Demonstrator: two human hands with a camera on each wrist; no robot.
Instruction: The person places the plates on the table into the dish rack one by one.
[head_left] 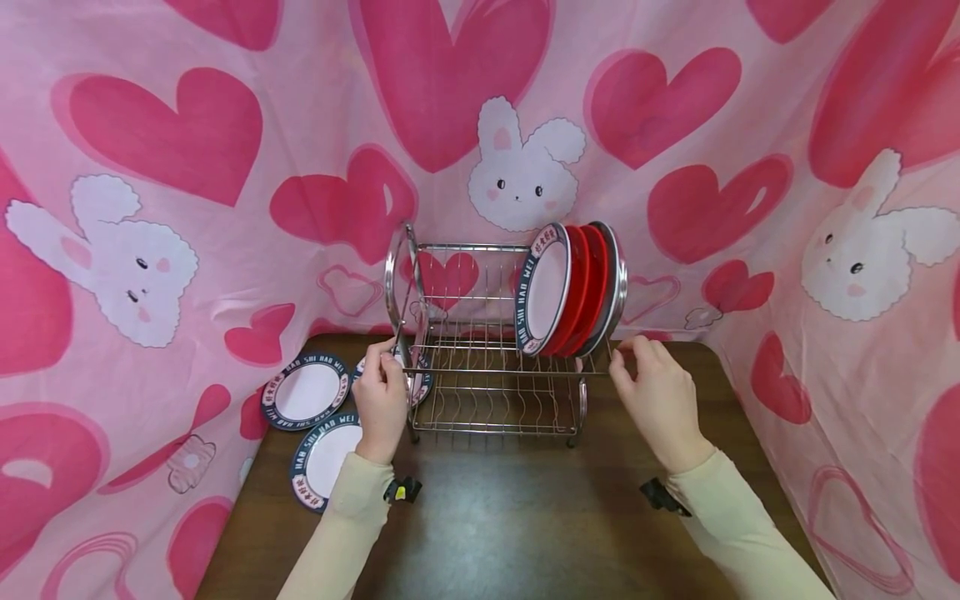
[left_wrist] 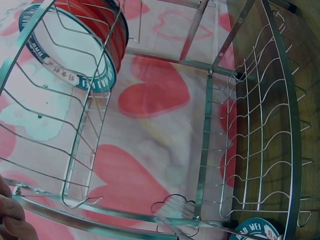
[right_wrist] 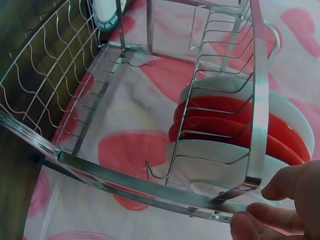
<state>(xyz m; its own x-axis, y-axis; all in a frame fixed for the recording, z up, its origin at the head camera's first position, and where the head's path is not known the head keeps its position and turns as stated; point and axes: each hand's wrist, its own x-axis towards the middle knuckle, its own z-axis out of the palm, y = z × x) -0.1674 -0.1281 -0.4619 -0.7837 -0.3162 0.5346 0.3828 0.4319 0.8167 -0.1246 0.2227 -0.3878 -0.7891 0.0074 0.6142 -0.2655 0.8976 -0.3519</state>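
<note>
A two-tier wire dish rack [head_left: 487,372] stands at the table's back. At the upper tier's front left corner my left hand [head_left: 381,404] grips the frame with bent fingers; only its fingertips show in the left wrist view, beside the metal rail [left_wrist: 90,222]. My right hand [head_left: 660,400] pinches the front right corner, its thumb and fingers around the frame end in the right wrist view [right_wrist: 285,205]. Upright at the upper tier's right side lean a white plate with a dark lettered rim [head_left: 546,292], red plates [head_left: 576,292] and a grey-white dish [head_left: 617,292].
Left of the rack, three dark-rimmed white plates lie flat on the brown table [head_left: 487,517]: one at the back [head_left: 306,392], one nearer [head_left: 333,458], one partly behind the rack's left side [head_left: 420,385]. Pink cloth with hearts and rabbits [head_left: 517,179] hangs around the table.
</note>
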